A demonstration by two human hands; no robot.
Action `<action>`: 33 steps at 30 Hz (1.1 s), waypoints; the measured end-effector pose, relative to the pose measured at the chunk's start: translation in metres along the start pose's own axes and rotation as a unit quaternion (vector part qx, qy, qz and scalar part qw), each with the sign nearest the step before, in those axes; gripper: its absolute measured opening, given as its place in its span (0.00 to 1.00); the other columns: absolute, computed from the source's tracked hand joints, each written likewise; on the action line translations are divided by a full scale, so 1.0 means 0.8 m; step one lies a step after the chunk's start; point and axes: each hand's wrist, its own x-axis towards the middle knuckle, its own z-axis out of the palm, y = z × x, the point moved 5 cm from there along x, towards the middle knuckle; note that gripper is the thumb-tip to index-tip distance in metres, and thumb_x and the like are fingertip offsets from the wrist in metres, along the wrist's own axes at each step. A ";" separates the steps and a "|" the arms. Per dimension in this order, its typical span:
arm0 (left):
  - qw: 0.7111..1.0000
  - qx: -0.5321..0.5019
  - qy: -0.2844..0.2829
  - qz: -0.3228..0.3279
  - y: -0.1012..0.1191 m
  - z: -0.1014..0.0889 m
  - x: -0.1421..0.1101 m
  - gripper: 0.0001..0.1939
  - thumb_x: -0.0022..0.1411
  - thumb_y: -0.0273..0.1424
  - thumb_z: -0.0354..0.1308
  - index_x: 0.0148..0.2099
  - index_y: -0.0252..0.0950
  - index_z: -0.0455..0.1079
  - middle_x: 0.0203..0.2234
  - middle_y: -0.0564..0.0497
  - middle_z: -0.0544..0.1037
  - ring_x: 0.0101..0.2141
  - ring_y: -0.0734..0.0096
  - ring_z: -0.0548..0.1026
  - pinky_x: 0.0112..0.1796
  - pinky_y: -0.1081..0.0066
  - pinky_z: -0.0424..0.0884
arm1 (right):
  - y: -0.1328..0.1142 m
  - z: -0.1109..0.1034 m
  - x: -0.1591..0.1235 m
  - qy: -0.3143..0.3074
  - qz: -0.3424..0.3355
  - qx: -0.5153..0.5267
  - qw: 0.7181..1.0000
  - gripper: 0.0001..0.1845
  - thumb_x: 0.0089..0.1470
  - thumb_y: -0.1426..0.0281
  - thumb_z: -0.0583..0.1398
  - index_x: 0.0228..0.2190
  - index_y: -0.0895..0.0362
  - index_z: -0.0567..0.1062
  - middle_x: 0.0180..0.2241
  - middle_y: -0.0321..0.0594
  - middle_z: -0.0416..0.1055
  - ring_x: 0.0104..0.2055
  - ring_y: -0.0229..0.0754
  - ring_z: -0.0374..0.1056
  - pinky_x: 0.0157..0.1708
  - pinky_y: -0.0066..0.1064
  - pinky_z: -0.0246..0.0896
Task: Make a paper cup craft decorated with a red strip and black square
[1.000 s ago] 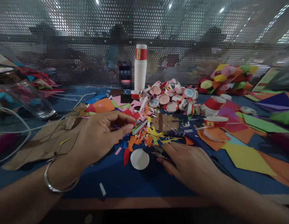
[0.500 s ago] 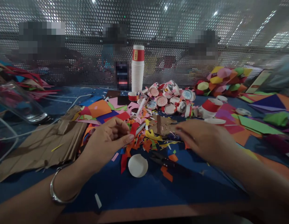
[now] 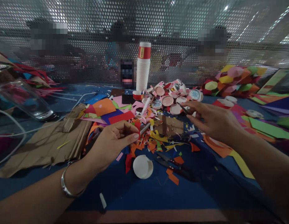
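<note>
My left hand (image 3: pixel 118 135) is closed in a pinch on a small red paper strip (image 3: pixel 137 125), above a heap of cut paper scraps. My right hand (image 3: pixel 208 119) is raised beside the pile of cut cup bottoms (image 3: pixel 167 100), fingers closed on a slim dark object (image 3: pixel 185 109) whose kind I cannot make out. Below my hands lies a white paper disc (image 3: pixel 142 167) on the blue table. Dark-handled scissors (image 3: pixel 173 165) rest to its right, partly in shadow. A piece of brown cardboard (image 3: pixel 172 125) lies between my hands.
A tall stack of paper cups (image 3: pixel 142 73) stands at the back, beside a phone (image 3: pixel 127 74). Folded cardboard (image 3: pixel 44 149) and a clear tumbler (image 3: pixel 30 102) are at left. Coloured paper sheets (image 3: pixel 270 126) and a paper-covered bundle (image 3: pixel 233 81) lie at right. A perforated metal screen (image 3: pixel 88 37) rises behind.
My right hand has moved up and away from over the cardboard toward the cup bottoms, and a slim dark object now shows in its fingers. My left hand still pinches the red paper.
</note>
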 end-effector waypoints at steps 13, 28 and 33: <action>0.963 0.204 -0.168 0.053 0.028 0.062 -0.076 0.22 0.64 0.24 0.60 0.58 0.44 0.80 0.42 0.54 0.85 0.38 0.72 0.81 0.42 0.72 0.78 | -0.079 -0.048 -0.064 0.022 -0.006 0.290 0.957 0.11 0.68 0.68 0.60 0.46 0.53 0.83 0.36 0.38 0.82 0.32 0.35 0.75 0.34 0.25 0.71; 0.797 0.497 -0.284 0.196 0.026 0.110 -0.119 0.23 0.67 0.21 0.52 0.61 0.29 0.74 0.47 0.42 0.80 0.46 0.54 0.73 0.50 0.52 0.75 | -0.119 -0.007 -0.135 0.028 -0.070 0.205 0.976 0.10 0.65 0.76 0.59 0.45 0.56 0.77 0.37 0.40 0.82 0.37 0.41 0.79 0.37 0.29 0.74; 0.744 0.563 -0.265 0.243 0.020 0.115 -0.128 0.23 0.69 0.26 0.54 0.64 0.29 0.72 0.46 0.41 0.79 0.45 0.53 0.72 0.47 0.53 0.75 | -0.121 -0.002 -0.136 0.058 -0.103 0.146 0.982 0.09 0.66 0.76 0.58 0.46 0.56 0.76 0.40 0.41 0.83 0.41 0.43 0.79 0.43 0.33 0.74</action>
